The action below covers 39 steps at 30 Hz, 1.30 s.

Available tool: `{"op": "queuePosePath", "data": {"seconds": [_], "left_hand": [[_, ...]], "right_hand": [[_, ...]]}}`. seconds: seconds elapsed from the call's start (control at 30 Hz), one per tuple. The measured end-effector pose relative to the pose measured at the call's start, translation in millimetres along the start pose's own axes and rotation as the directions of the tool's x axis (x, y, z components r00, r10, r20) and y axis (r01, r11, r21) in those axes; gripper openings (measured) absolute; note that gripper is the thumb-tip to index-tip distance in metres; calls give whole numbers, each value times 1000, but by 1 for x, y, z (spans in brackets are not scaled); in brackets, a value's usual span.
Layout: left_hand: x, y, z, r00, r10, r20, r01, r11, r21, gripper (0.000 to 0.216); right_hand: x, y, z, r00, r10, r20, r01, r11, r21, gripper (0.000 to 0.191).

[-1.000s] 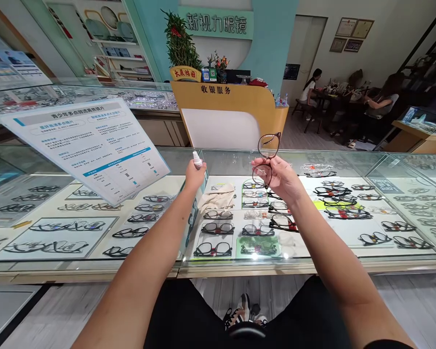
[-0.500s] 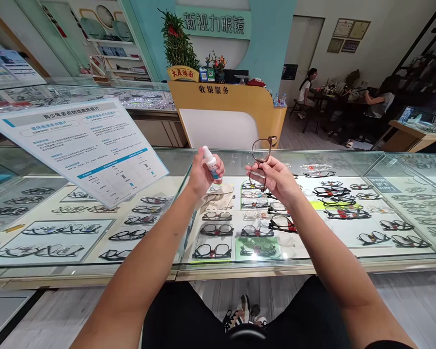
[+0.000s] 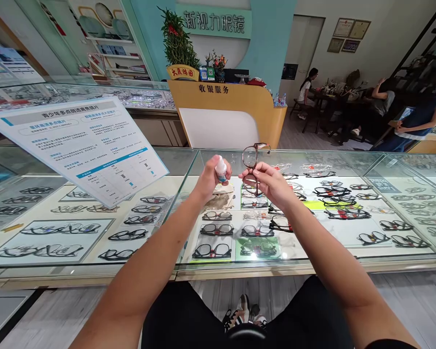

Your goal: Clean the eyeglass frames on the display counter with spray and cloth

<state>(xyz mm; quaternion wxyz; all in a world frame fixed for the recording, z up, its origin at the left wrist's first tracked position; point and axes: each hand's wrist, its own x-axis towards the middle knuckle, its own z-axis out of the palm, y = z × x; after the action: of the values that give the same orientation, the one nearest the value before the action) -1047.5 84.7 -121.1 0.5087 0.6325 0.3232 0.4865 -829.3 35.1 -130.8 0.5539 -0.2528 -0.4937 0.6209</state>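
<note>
A small white spray bottle [image 3: 221, 167] with a blue label sits in my left hand [image 3: 210, 180], whose fingers wrap round it. My right hand [image 3: 271, 184] pinches a pair of dark-rimmed eyeglasses [image 3: 250, 156], turned so one lens is above the other. The upper lens stands clear of my fingers, and part of the lower rim is behind them. Bottle and glasses are a short gap apart, above the glass display counter [image 3: 183, 194]. A crumpled beige cloth [image 3: 221, 198] shows below my left hand.
Rows of spectacle frames [image 3: 212, 250] fill the counter. A printed sheet [image 3: 83, 145] stands tilted at the left. Across the aisle is a yellow-and-white cashier desk [image 3: 221, 123]. A person in dark blue [image 3: 419, 118] stands at the far right; others sit behind.
My left hand has moved right with the bottle, which is now more upright. The eyeglasses have shifted slightly left and down, closer to it. A person has come into view at the right.
</note>
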Motion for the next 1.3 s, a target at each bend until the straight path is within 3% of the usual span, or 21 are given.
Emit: {"op": "queuePosePath", "data": {"seconds": [0.07, 0.2, 0.57, 0.83, 1.03, 1.17, 1.3], "left_hand": [[0, -7, 4, 997, 47, -54, -40, 992, 123, 70], [-2, -18, 8, 995, 82, -49, -67, 964, 259, 64], [-5, -19, 6, 998, 57, -30, -51, 985, 168, 62], [-8, -11, 11, 995, 22, 102, -68, 880, 470, 54], [-12, -10, 15, 984, -15, 178, -79, 856, 511, 51], [-4, -15, 3, 994, 47, 100, -84, 909, 409, 53], [17, -28, -27, 977, 132, -166, -53, 910, 410, 41]], "right_hand": [[0, 5, 2, 1000, 8, 10, -8, 1000, -20, 50], [0, 12, 4, 999, 20, 34, -19, 999, -47, 48], [-2, 13, 6, 998, 35, 53, -33, 999, -34, 46], [8, 13, -6, 999, -2, -39, 6, 995, 97, 50], [11, 16, -11, 999, -12, -38, 17, 991, 131, 43], [10, 14, -9, 999, -2, -46, 7, 994, 108, 44], [9, 12, -7, 999, 6, -35, -1, 989, 147, 45]]}}
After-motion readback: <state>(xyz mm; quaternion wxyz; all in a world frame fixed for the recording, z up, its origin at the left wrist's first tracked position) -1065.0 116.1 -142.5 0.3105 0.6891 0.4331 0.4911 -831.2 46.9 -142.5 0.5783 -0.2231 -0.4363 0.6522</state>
